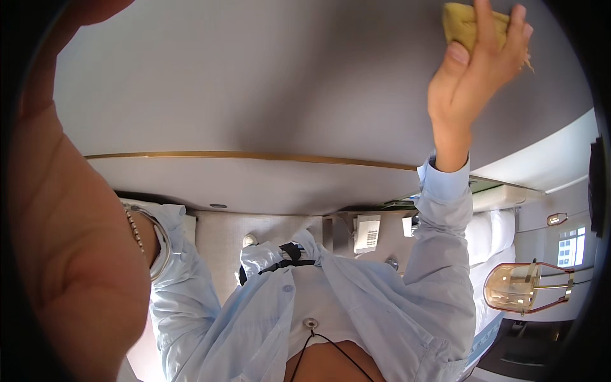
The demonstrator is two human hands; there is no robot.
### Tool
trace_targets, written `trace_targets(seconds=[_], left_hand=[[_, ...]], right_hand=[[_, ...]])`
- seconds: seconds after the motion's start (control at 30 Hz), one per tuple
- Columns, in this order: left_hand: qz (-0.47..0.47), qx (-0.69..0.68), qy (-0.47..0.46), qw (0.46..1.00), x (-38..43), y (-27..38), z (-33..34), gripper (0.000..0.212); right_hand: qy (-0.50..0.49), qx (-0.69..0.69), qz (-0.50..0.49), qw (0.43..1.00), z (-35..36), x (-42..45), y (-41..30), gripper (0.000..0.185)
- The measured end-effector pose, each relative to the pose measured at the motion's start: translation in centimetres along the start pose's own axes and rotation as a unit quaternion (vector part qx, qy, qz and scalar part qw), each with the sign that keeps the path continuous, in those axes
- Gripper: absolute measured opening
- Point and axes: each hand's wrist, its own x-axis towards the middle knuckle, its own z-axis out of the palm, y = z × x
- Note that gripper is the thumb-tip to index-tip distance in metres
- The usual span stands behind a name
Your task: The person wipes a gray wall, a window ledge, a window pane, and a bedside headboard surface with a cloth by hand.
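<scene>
At the upper right, my right hand (470,79) has its fingers spread over a folded yellow cloth (460,24). It presses the cloth flat against a smooth grey wall panel (200,90). Very near the camera, my left hand (81,248) fills the left side with its palm. Its fingers run out past the dark rim, so what they touch is hidden. A beaded bracelet and a metal bangle (160,243) circle the left wrist. Below the cloth, a thin gold trim strip (248,155) crosses the panel.
A white desk telephone (367,233) rests on a bedside surface (340,234) below. White pillows (491,234) lie on a bed at right. A glass pendant lamp (510,288) hangs near my right arm. A wall outlet (218,206) is low on the panel.
</scene>
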Motion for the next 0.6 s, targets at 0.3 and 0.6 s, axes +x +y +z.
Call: trace_targets(seconds=[0.3,0.6], left_hand=[[-0.044,0.069,0.183,0.98,-5.6,-0.5,-7.1,0.064],[-0.135,0.335,0.025,0.932,-11.4,-7.0,-2.1,0.052]], right_hand=[[0.107,0.054,-0.102,0.988,6.0,6.8,-14.3,0.042],[0.02,0.042,0.116,0.992,0.9,4.3,-9.7,0.05]])
